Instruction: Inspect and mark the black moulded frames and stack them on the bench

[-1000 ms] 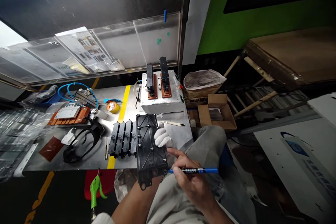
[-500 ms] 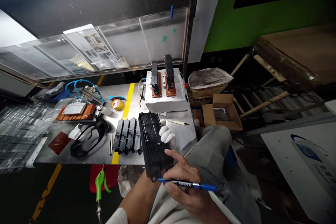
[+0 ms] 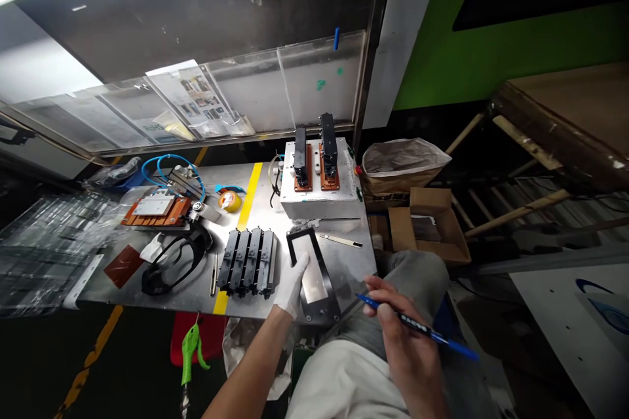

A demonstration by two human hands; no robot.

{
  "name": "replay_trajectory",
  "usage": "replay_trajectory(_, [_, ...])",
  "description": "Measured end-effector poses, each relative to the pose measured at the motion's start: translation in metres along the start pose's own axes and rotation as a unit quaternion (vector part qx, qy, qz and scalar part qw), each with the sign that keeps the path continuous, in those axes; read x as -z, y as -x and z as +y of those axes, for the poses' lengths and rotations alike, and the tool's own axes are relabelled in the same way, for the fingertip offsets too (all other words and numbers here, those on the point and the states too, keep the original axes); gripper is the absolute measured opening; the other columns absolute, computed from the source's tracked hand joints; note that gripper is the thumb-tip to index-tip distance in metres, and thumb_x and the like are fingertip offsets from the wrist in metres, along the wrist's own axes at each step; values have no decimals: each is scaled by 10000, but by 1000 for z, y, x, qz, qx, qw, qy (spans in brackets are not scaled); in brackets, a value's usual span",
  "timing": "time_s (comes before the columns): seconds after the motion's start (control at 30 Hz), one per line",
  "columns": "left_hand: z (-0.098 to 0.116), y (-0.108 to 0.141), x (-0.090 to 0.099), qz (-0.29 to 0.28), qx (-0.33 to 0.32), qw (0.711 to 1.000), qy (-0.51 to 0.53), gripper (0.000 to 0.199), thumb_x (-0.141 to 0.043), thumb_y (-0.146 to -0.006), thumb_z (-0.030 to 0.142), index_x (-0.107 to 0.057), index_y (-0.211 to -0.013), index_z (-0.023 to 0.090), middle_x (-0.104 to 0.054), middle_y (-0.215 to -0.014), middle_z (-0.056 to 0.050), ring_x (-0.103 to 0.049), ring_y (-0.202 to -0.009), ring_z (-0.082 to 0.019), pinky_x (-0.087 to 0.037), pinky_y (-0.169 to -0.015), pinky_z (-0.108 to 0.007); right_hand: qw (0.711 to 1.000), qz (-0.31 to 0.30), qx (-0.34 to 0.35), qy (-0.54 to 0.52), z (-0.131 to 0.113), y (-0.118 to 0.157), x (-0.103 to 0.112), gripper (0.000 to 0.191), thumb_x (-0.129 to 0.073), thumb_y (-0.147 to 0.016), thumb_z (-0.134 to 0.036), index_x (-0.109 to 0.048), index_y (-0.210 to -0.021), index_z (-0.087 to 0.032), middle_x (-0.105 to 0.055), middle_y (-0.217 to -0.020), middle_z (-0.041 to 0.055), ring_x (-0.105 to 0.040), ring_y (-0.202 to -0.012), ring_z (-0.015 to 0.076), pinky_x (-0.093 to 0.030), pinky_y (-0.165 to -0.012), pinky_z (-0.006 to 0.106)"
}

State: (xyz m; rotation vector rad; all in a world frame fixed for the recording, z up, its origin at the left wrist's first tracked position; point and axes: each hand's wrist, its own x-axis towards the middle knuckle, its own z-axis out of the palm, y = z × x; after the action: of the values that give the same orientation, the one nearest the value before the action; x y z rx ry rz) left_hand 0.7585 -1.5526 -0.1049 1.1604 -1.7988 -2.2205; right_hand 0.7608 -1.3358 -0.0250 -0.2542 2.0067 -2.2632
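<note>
Steel bench [image 3: 351, 262]: black rectangular frame [image 3: 328, 285] lying flat at 6 o'clock, white-gloved left hand [image 3: 292, 285] on its left edge, can't tell if gripping, bare right hand [image 3: 400, 330] clenched round a blue marker pen [image 3: 422, 327] just off the frame at 4 o'clock.

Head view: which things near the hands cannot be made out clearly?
Black frame: head view, its left edge is partly hidden by the gloved left hand.
Blue pen: head view, its printing is too small and blurred to read.
Cardboard box: head view, the item inside is too dark and small to name.
</note>
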Motion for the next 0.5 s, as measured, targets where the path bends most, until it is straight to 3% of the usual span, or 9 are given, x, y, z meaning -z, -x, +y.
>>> replay_trajectory(0.07, [-10, -11, 13, 50, -66, 977, -195, 506, -636, -874, 470, -548, -1308, 226, -702, -1201, -105, -679, -1103, -227, -532, -984, -366, 999, 32, -22, 7, 8, -2, 4, 160, -615, -960, -366, -748, -992, -283, -693, -1262, 104, -615, -1265, 304, -645, -843, 355])
replay_trajectory(0.17, [-21, -30, 31, 110, -104, 906, -396, 384, -584, -873, 367, -570, -1239, 249, -672, -1134, -101, -683, -1039, -264, -533, -935, -409, 999, 24, -43, 18, 15, -6, 2, 202, -644, -936, -413, -759, -948, -247, -705, -1232, 113, -649, -1211, 313, -652, -813, 344])
replay_trajectory(0.27, [-25, -48, 41, 146, -99, 873, -455, 391, -563, -862, 379, -583, -1222, 227, -599, -1027, -126, -672, -884, -326, -533, -833, -505, 997, 13, -80, 19, 16, -11, -3, 270, -648, -919, -477, -762, -984, -241, -738, -1080, 100, -709, -1064, 284, -637, -859, 356])
replay_trajectory(0.4, [-32, -66, 46, 170, -143, 833, -507, 447, -476, -907, 282, -545, -1329, 152, -554, -1029, -141, -614, -908, -297, -520, -876, -466, 986, 39, -156, 49, 14, -19, -5, 376, -590, -921, -586, -722, -988, -240, -694, -778, 48, -693, -1067, 285, -546, -1025, 394])
replay_trajectory(0.5, [-42, -76, 51, 193, -231, 735, -607, 498, -436, -907, 141, -513, -1389, 44, -587, -1124, -181, -581, -1043, -279, -486, -982, -403, 983, 55, -165, 65, 14, -26, -3, 442, -535, -924, -646, -699, -963, -237, -693, -773, 48, -666, -1120, 295, -521, -1030, 382])
